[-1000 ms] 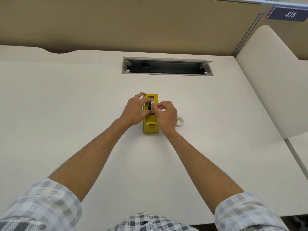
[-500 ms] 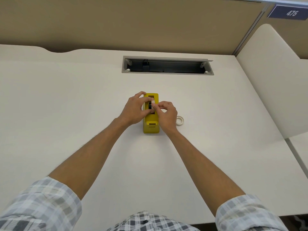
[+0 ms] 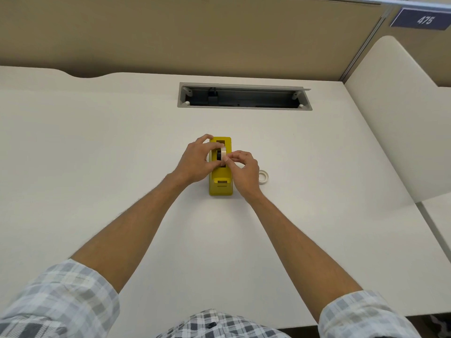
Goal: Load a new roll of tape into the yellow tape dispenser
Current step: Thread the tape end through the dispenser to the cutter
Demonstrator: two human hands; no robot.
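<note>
**Both hands on the tape roll, mid-desk**

Yellow tape dispenser point(image 3: 220, 184) stands on the white desk point(image 3: 97, 154), well in front of the open cable tray point(image 3: 244, 98). A tape roll point(image 3: 222, 153) sits upright in the dispenser's slot w/ its black hub showing. Left hand point(image 3: 195, 162) wraps the dispenser's left side, fingers curled, thumb and forefinger on the roll. Right hand point(image 3: 244, 170) is pinched shut at the roll's near edge; can't tell if it grips a loose tape end. A second, whitish ring point(image 3: 263, 177) lies flat just right of the dispenser.
</note>
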